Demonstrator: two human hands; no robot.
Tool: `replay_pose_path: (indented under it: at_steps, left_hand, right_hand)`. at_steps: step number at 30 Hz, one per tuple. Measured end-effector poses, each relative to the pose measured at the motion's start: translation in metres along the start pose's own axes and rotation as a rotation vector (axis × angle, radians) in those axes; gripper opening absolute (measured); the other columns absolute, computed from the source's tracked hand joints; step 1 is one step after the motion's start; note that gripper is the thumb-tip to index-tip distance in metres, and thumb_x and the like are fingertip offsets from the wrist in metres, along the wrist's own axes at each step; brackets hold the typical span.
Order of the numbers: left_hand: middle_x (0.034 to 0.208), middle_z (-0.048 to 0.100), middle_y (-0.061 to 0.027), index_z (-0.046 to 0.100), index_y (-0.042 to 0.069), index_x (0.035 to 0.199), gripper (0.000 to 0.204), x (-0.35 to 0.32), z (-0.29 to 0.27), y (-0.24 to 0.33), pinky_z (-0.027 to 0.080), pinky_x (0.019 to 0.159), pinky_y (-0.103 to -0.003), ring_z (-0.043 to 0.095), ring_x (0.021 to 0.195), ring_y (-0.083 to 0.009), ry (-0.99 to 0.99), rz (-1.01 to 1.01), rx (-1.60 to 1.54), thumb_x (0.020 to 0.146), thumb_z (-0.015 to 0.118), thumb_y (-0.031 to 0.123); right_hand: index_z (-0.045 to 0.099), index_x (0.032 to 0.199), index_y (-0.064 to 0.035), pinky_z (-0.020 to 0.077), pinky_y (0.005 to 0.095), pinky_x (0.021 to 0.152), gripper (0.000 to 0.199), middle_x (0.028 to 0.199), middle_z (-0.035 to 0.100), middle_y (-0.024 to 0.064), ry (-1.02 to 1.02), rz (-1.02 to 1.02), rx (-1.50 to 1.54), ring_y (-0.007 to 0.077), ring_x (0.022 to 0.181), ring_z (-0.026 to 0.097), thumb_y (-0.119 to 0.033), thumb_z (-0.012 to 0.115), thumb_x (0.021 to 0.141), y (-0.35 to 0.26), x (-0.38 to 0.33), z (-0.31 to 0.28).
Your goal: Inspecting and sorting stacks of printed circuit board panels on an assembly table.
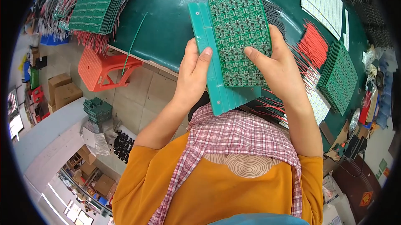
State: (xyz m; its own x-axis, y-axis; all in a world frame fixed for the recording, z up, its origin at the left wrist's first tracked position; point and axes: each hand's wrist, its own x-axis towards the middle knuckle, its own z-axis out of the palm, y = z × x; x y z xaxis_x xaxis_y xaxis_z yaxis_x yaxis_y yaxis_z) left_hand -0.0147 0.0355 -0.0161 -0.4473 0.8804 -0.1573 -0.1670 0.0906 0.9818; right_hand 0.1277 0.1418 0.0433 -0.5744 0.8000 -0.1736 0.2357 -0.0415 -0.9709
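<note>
Okay, far left of frame: brown cardboard boxes [64, 90] on the floor, contents not readable. Upper left: stack of green boards [94, 5], red wires hanging off its lower edge, orange-red stool [98, 71] just below. Thin green strip [134, 43] runs past the table edge near the stool. Dark green table [163, 26] spans the top.

Center: left hand [193, 72] angled up from below, clamped on the left edge of a ribbed teal slab [214, 74], thumb on its face. Slab is tilted; circuit panel [240, 32] lies across its right part, hiding most of it. Right hand [279, 64] comes in from lower right, pinching the panel's right edge, thumb flat on the components, other fingers mostly hidden behind. Panel also blocks part of the dark wires [273, 14].

Right: red wire bundle [314, 43], white boards [321, 5] above it, tilted board stack [340, 76] at lower right of it.
</note>
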Motion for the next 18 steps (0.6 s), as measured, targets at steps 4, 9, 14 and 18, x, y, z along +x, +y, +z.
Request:
replay_pose_path:
  at_steps: [4, 9, 14, 18]
  left_hand:
    - [0.101, 0.055, -0.0087, 0.042, 0.002, 0.117, 0.033, 0.000, 0.001, 0.001, 0.043, 0.080, -0.029, 0.052, 0.090, -0.0139, 0.002, -0.009, 0.037, 0.096, 0.042, 0.026]
    - [0.101, 0.055, -0.0090, 0.042, 0.002, 0.118, 0.034, -0.001, -0.001, 0.001, 0.043, 0.081, -0.030, 0.052, 0.090, -0.0141, -0.010, -0.022, 0.061, 0.096, 0.041, 0.027]
    - [0.100, 0.055, -0.0095, 0.042, 0.002, 0.116, 0.032, 0.000, 0.000, 0.002, 0.043, 0.079, -0.030, 0.053, 0.090, -0.0147, 0.003, 0.018, 0.045, 0.096, 0.041, 0.027]
    - [0.100, 0.055, -0.0094, 0.042, 0.002, 0.117, 0.032, 0.001, 0.001, 0.000, 0.042, 0.079, -0.030, 0.052, 0.090, -0.0149, -0.006, 0.030, 0.072, 0.096, 0.040, 0.026]
  right_hand:
    - [0.045, 0.113, 0.0043, 0.0449, 0.0336, 0.083, 0.036, 0.101, 0.061, 0.0188, -0.003, -0.034, -0.052, 0.0250, 0.095, 0.060, -0.008, 0.057, 0.081, -0.004, 0.000, 0.001]
    - [0.044, 0.108, 0.0048, 0.0457, 0.0373, 0.080, 0.032, 0.095, 0.061, 0.0232, -0.012, -0.060, -0.146, 0.0336, 0.092, 0.061, -0.008, 0.056, 0.082, -0.011, 0.001, 0.004]
    - [0.041, 0.107, 0.0066, 0.0463, 0.0388, 0.076, 0.033, 0.092, 0.061, 0.0253, -0.032, -0.078, -0.265, 0.0372, 0.088, 0.061, -0.007, 0.056, 0.081, -0.017, 0.005, 0.003]
    - [0.040, 0.107, 0.0078, 0.0472, 0.0397, 0.072, 0.033, 0.085, 0.060, 0.0257, -0.009, -0.144, -0.301, 0.0392, 0.081, 0.061, -0.006, 0.056, 0.081, -0.014, 0.001, 0.006]
